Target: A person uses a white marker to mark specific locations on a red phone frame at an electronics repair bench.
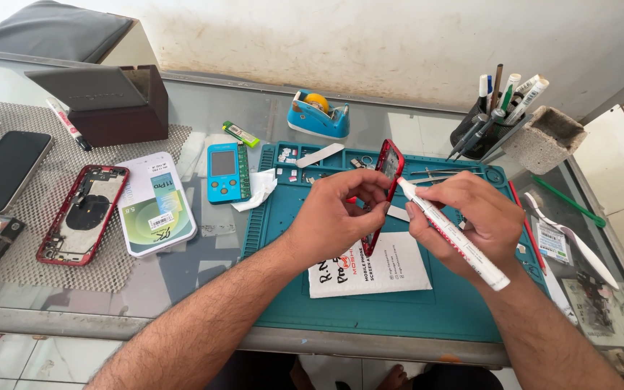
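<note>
My left hand (337, 213) grips a red phone frame (386, 180) on edge, standing it upright above the teal work mat (399, 303). In my right hand (474, 217) is a white marker-shaped pen (456, 238), its tip touching the upper edge of the red frame. Under both hands a white paper packet (370, 271) lies on the mat.
A red opened phone body (81, 213) and a black phone (5, 170) rest on mesh padding at left. Nearby are a white boxed screen part (154, 204), a blue handheld tester (224, 172), a blue tape dispenser (317, 115), a tool cup (489, 123) and a concrete block (543, 139).
</note>
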